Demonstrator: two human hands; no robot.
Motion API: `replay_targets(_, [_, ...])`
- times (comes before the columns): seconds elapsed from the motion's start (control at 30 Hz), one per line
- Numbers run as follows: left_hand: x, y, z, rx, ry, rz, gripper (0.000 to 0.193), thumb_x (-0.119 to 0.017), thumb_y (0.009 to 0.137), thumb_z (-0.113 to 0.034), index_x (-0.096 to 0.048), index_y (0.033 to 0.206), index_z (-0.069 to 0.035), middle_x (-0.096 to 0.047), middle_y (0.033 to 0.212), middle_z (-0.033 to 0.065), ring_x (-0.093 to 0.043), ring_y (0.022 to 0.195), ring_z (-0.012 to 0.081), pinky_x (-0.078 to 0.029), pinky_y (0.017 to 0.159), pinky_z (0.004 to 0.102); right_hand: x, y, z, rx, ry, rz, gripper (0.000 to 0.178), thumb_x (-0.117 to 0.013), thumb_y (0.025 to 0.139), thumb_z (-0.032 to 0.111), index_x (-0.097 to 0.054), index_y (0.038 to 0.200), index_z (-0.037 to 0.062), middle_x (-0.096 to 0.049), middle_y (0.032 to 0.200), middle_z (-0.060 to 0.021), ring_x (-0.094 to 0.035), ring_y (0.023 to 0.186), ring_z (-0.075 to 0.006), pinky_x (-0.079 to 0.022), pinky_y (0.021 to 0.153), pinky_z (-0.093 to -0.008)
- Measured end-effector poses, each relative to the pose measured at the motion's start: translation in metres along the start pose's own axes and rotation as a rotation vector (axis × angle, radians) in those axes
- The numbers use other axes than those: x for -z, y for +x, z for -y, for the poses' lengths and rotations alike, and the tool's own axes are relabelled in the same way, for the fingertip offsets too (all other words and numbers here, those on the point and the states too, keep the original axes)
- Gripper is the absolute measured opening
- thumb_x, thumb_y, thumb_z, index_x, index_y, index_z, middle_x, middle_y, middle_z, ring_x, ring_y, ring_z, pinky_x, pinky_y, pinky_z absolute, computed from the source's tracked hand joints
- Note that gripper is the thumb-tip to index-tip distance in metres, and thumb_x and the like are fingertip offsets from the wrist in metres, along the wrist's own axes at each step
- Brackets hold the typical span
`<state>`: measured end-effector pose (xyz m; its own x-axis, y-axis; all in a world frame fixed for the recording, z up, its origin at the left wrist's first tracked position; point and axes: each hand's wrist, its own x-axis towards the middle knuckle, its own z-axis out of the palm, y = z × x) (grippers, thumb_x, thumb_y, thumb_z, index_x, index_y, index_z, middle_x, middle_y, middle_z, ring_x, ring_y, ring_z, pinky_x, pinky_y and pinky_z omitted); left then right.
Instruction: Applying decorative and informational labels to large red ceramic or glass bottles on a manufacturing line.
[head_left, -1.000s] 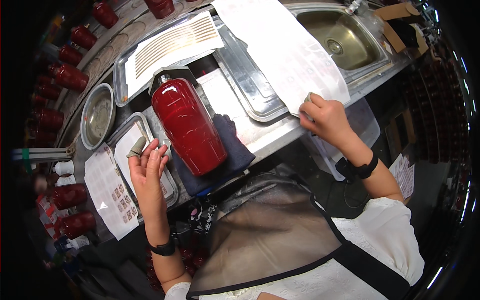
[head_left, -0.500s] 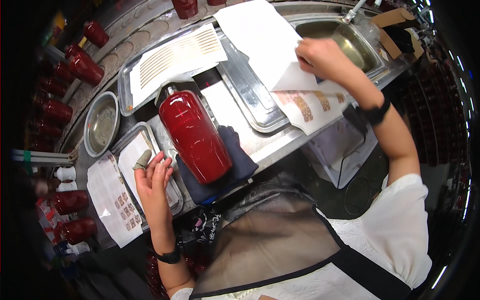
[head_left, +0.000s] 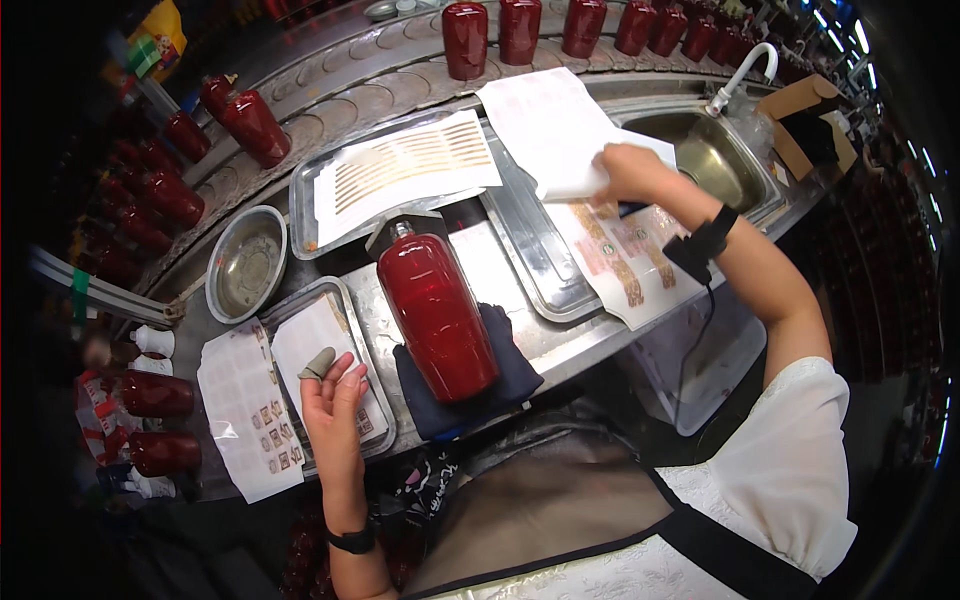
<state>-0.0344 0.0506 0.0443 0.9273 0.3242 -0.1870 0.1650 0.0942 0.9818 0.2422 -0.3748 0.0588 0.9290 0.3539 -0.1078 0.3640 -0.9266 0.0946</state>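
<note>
Since half a second ago the right hand (head_left: 625, 172) has carried the large white sheet (head_left: 555, 130) further from the sink (head_left: 700, 155) side toward the middle of the worktop (head_left: 560, 345), and the sheet now lies flatter, spread over the far end of the long steel tray (head_left: 540, 265). The printed label sheet (head_left: 625, 255) beneath it, which was partly covered before, now shows most of its pink and gold rows. The left hand (head_left: 335, 415) has barely shifted; it stays over the small tray (head_left: 345, 300) at the near left.

The right hand is closed on the near edge of the white sheet, fingers curled over the paper and pinching it, with a dark band at the wrist. The left hand is loosely open, palm toward the tray, fingers together and slightly bent; a grey rubber cap (head_left: 318, 362) sits on one fingertip, which touches the white backing paper (head_left: 315, 345) in that tray. It grips nothing that I can make out.

Between the two hands the red cylinder (head_left: 437, 312) lies on its side on a dark blue cloth (head_left: 510, 375), neck pointing away. Behind it another tray holds a sheet of gold strip labels (head_left: 405, 172), with a round steel bowl (head_left: 245, 262) to its left.
</note>
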Motion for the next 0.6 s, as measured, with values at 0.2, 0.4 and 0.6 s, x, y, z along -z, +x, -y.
replay_targets(0.2, [0.002,0.0,0.003,-0.018,-0.012,0.012,0.046,-0.061,0.098,-0.021,-0.044,0.136,-0.002,-0.057,0.129,0.0153,-0.061,0.114,0.0223,-0.05,0.096,0.033,-0.016,-0.002,-0.015,-0.022,0.009,-0.119,0.023,-0.07,0.076,0.026,-0.074,0.089,0.0077,-0.071,0.09,-0.0155,-0.069,0.085,-0.0344,-0.055,0.077,-0.0445])
replay_targets(0.4, [0.004,-0.002,0.002,-0.017,-0.004,-0.014,0.046,-0.061,0.098,-0.021,-0.044,0.136,-0.002,-0.058,0.128,0.0158,-0.062,0.113,0.0222,-0.049,0.096,0.0331,0.035,0.011,-0.029,-0.203,0.132,-0.32,0.023,-0.057,0.087,0.023,-0.072,0.098,0.0091,-0.07,0.097,-0.0178,-0.066,0.094,-0.0386,-0.053,0.08,-0.0497])
replay_targets(0.6, [0.005,0.0,0.006,-0.002,-0.025,-0.014,0.046,-0.061,0.097,-0.021,-0.045,0.135,-0.001,-0.058,0.127,0.0161,-0.061,0.112,0.0218,-0.05,0.095,0.0323,0.056,0.016,-0.053,-0.234,0.161,-0.486,0.022,-0.056,0.088,0.021,-0.07,0.1,0.011,-0.07,0.096,-0.0175,-0.066,0.093,-0.039,-0.052,0.08,-0.0506])
